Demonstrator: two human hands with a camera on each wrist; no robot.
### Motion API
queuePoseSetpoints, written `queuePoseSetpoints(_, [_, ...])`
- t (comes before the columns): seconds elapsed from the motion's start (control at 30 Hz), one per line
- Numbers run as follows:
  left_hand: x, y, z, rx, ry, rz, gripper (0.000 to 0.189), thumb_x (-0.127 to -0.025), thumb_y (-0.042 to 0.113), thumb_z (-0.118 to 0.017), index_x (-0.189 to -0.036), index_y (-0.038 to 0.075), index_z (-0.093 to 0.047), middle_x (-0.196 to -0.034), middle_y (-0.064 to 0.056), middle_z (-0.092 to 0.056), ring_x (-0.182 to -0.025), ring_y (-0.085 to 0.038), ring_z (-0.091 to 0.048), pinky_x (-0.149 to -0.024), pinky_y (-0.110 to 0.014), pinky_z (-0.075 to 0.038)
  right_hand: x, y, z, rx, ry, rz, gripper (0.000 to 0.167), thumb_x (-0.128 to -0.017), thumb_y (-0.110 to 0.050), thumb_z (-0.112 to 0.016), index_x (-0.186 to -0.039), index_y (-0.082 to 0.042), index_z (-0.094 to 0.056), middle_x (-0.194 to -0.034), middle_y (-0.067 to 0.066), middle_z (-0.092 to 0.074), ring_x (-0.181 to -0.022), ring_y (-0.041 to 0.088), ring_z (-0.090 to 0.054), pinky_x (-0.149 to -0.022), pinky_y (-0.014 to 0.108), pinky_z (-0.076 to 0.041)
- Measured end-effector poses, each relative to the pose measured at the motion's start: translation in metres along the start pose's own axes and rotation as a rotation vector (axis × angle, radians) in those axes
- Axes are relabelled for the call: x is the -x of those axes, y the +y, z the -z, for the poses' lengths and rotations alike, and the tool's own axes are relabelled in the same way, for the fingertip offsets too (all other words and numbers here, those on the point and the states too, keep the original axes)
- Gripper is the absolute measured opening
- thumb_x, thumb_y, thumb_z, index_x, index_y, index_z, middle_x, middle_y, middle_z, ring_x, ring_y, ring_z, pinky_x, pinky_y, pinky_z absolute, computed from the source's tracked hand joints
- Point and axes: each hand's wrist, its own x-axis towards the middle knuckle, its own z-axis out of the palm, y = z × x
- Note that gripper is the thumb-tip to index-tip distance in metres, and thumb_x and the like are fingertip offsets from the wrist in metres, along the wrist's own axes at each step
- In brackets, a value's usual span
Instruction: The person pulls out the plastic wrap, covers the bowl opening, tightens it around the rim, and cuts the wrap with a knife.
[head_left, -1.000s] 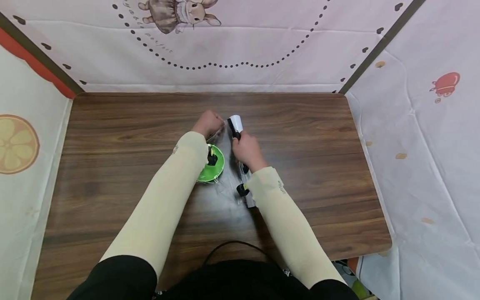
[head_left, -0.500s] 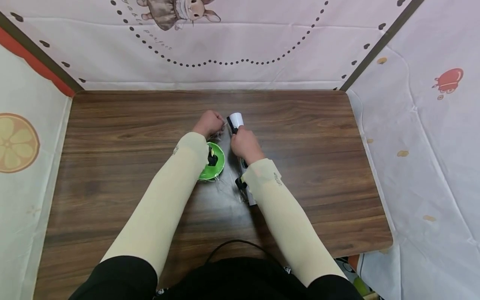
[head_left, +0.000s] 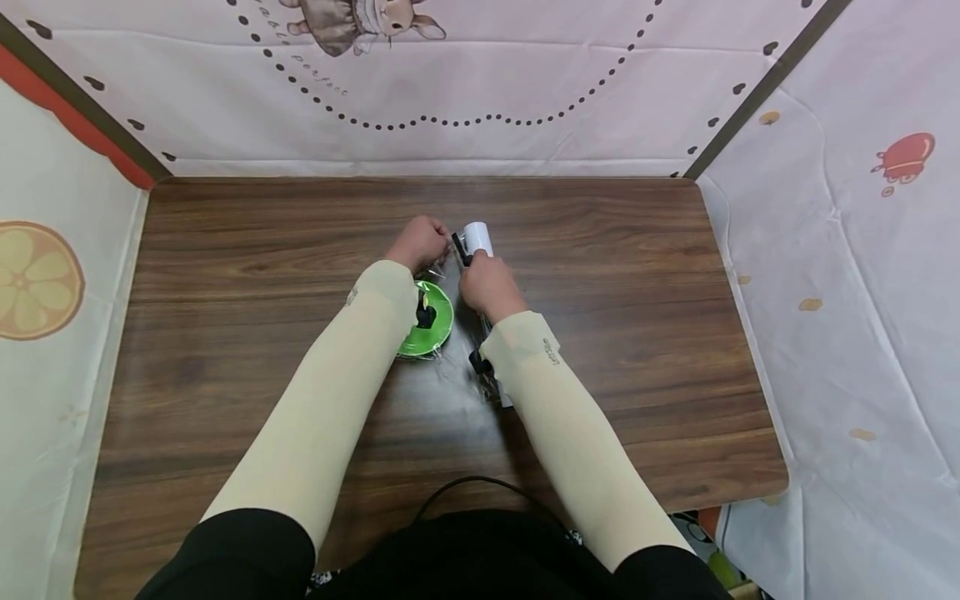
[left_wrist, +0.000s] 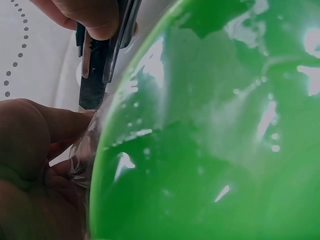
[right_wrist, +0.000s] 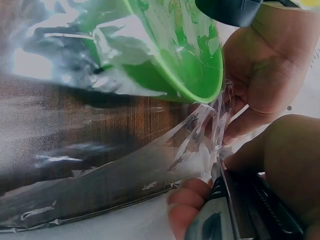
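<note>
A green bowl [head_left: 441, 321], covered with clear plastic film, stands mid-table, partly hidden by the left forearm. Beyond its rim, my left hand [head_left: 422, 242] pinches a gathered edge of the cling film [right_wrist: 200, 145]. My right hand [head_left: 491, 283] grips a utility knife [right_wrist: 242, 205] with its blade out. In the left wrist view, the blade [left_wrist: 92, 97] points at the left fingertips, right by the film. Under the right hand and wrist lies a white roll [head_left: 477, 238], with film stretching from it toward the bowl.
The brown wooden table [head_left: 615, 333] is bordered by printed white cloth [head_left: 480, 83] at the back and both sides. A black cable [head_left: 476, 478] curves near the body at the front edge. Dark wrist camera mounts [head_left: 426, 315] sit close over the bowl and the roll.
My right hand has shifted slightly away from the body along the roll, with the knife. The left hand stays in nearly the same place at the film.
</note>
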Motion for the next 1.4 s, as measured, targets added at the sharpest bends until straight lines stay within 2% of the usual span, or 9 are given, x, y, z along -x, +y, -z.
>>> queuePoseSetpoints(0.23, [-0.003,0.0,-0.001,-0.041,-0.016,-0.009,0.024,-0.088,0.006,-0.044,-0.096,0.001,-0.066,-0.08,-0.004,-0.06,-0.079,-0.02,-0.055,-0.069,-0.025,-0.043,0.0,0.0,-0.001,0.015,0.014,0.004,0.034,-0.094,-0.019,-0.044,-0.122,-0.001,-0.053,-0.112,0.02,-0.063,-0.095,0.031,-0.063,-0.079,0.043,-0.054])
queuePoseSetpoints(0.43, [-0.004,-0.002,-0.005,0.011,-0.046,0.016,0.019,-0.089,0.005,-0.045,-0.096,0.001,-0.062,-0.081,-0.006,-0.059,-0.074,-0.018,-0.054,-0.065,-0.025,-0.043,0.0,-0.001,-0.004,0.005,0.004,-0.016,0.03,-0.092,-0.017,-0.047,-0.117,-0.003,-0.054,-0.107,0.016,-0.062,-0.089,0.028,-0.062,-0.075,0.041,-0.054])
queuePoseSetpoints(0.6, [-0.003,-0.003,-0.006,0.042,-0.05,0.025,0.019,-0.092,0.006,-0.045,-0.098,0.0,-0.062,-0.086,-0.007,-0.057,-0.078,-0.019,-0.052,-0.066,-0.026,-0.043,0.0,0.0,-0.004,0.0,-0.009,-0.028,0.029,-0.092,-0.018,-0.048,-0.117,-0.004,-0.054,-0.108,0.015,-0.062,-0.09,0.027,-0.061,-0.076,0.041,-0.054])
queuePoseSetpoints(0.7, [-0.002,-0.003,-0.006,0.047,-0.046,0.024,0.019,-0.093,0.008,-0.046,-0.1,-0.001,-0.062,-0.092,-0.01,-0.058,-0.083,-0.022,-0.054,-0.07,-0.028,-0.045,0.0,0.002,-0.003,0.008,-0.007,-0.023,0.031,-0.092,-0.018,-0.047,-0.119,-0.003,-0.055,-0.109,0.016,-0.062,-0.091,0.028,-0.061,-0.077,0.042,-0.054])
queuePoseSetpoints(0.83, [-0.002,-0.005,-0.007,0.02,-0.02,0.008,0.02,-0.094,0.01,-0.046,-0.099,-0.001,-0.062,-0.102,-0.014,-0.06,-0.093,-0.025,-0.056,-0.083,-0.033,-0.047,0.001,0.004,-0.001,0.024,-0.012,-0.018,0.031,-0.092,-0.018,-0.048,-0.118,-0.003,-0.055,-0.111,0.017,-0.063,-0.09,0.028,-0.061,-0.075,0.042,-0.054])
queuePoseSetpoints(0.93, [-0.002,-0.007,-0.008,0.011,-0.002,0.004,0.019,-0.094,0.01,-0.046,-0.099,0.0,-0.062,-0.108,-0.015,-0.061,-0.099,-0.027,-0.055,-0.091,-0.037,-0.047,0.002,0.004,0.001,0.045,-0.022,-0.014,0.028,-0.091,-0.017,-0.05,-0.113,-0.003,-0.059,-0.108,0.017,-0.063,-0.085,0.027,-0.061,-0.071,0.042,-0.054])
queuePoseSetpoints(1.03, [-0.002,-0.009,-0.009,0.019,0.005,0.015,0.019,-0.093,0.008,-0.045,-0.1,0.0,-0.061,-0.11,-0.016,-0.06,-0.102,-0.028,-0.054,-0.094,-0.038,-0.046,0.003,0.004,0.003,0.075,-0.03,0.005,0.023,-0.088,-0.017,-0.052,-0.104,-0.004,-0.063,-0.103,0.016,-0.065,-0.08,0.027,-0.06,-0.068,0.042,-0.053])
queuePoseSetpoints(1.17, [-0.001,-0.009,-0.011,0.042,0.009,0.036,0.019,-0.092,0.007,-0.045,-0.101,-0.001,-0.06,-0.108,-0.016,-0.058,-0.1,-0.028,-0.052,-0.092,-0.039,-0.046,0.003,0.003,0.008,0.111,-0.05,0.027,0.019,-0.087,-0.016,-0.053,-0.097,-0.005,-0.065,-0.101,0.014,-0.066,-0.079,0.026,-0.06,-0.068,0.041,-0.053])
queuePoseSetpoints(1.4, [0.002,-0.01,-0.012,0.033,0.024,0.028,0.019,-0.092,0.009,-0.043,-0.095,0.0,-0.06,-0.101,-0.014,-0.058,-0.094,-0.027,-0.052,-0.085,-0.037,-0.045,0.004,0.0,0.018,0.105,-0.104,0.005,0.024,-0.089,-0.019,-0.055,-0.107,-0.006,-0.065,-0.106,0.013,-0.064,-0.082,0.025,-0.06,-0.073,0.042,-0.054])
